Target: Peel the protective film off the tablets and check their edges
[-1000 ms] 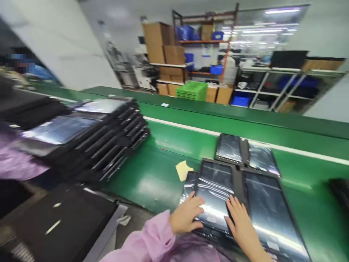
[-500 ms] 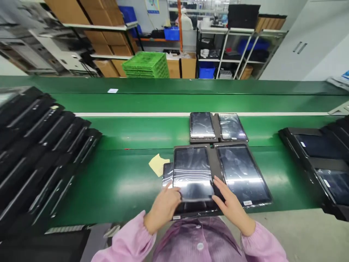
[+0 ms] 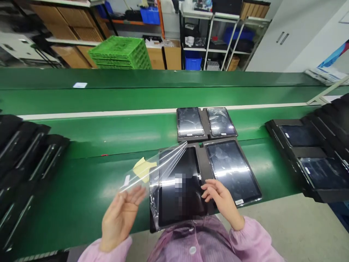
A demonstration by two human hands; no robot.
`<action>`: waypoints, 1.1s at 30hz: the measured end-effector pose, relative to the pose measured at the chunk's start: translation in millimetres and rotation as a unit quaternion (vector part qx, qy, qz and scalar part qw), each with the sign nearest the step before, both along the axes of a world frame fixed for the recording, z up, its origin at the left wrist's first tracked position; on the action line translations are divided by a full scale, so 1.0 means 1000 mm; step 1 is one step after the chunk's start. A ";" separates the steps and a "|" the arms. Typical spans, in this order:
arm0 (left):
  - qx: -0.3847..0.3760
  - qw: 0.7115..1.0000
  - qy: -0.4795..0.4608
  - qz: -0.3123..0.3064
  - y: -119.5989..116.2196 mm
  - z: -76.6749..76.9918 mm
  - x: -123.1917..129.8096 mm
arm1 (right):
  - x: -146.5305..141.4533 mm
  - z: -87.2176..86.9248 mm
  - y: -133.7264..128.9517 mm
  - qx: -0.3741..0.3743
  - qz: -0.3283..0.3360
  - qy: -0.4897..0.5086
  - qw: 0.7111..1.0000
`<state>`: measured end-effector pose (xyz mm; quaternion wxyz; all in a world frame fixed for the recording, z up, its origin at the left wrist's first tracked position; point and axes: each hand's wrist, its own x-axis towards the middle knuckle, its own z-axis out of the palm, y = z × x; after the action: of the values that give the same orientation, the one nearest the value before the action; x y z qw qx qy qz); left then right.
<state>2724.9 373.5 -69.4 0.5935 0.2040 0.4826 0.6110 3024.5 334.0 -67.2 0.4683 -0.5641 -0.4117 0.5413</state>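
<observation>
In front of me lies a tablet (image 3: 178,193) with a dark screen, on a dark foam tray. A clear protective film (image 3: 160,169) is peeled back from it towards the left, still meeting the tablet near its upper edge. My left hand (image 3: 120,214), palm turned up, has the film's free side at its fingers. My right hand (image 3: 218,198) is at the tablet's right edge with loosely bent fingers and nothing in them; whether it touches the edge I cannot tell. A second tablet (image 3: 231,169), still under film, lies to the right. Another dark device shows partly under the first one's left side.
Two smaller tablets in a foam tray (image 3: 205,127) lie just beyond. A yellow paper note (image 3: 143,169) is left of the tablet, partly behind the film. Stacked black trays stand left (image 3: 29,153) and right (image 3: 294,163) on the green bench (image 3: 89,174). Green crates (image 3: 120,52) stand behind.
The film has come off most of the tablet's screen, drawn up and left by my left hand. My right hand remains at the tablet's right edge. The view has shifted.
</observation>
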 end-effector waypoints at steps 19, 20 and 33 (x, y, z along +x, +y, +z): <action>0.421 0.533 0.697 -0.230 -0.068 -0.030 0.027 | -0.046 0.062 -0.002 0.291 0.475 -0.173 0.812; 0.411 0.532 0.700 -0.241 -0.069 -0.031 0.026 | -0.038 0.062 -0.003 0.284 0.464 -0.169 0.822; 0.361 0.636 0.654 -0.193 -0.081 -0.062 0.024 | -0.014 -0.002 -0.021 0.289 0.234 -0.132 0.919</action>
<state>2748.5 292.4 -131.8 0.1062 0.8365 0.4354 0.3153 3010.4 313.0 -69.2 0.4124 -0.3583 -0.7285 0.4133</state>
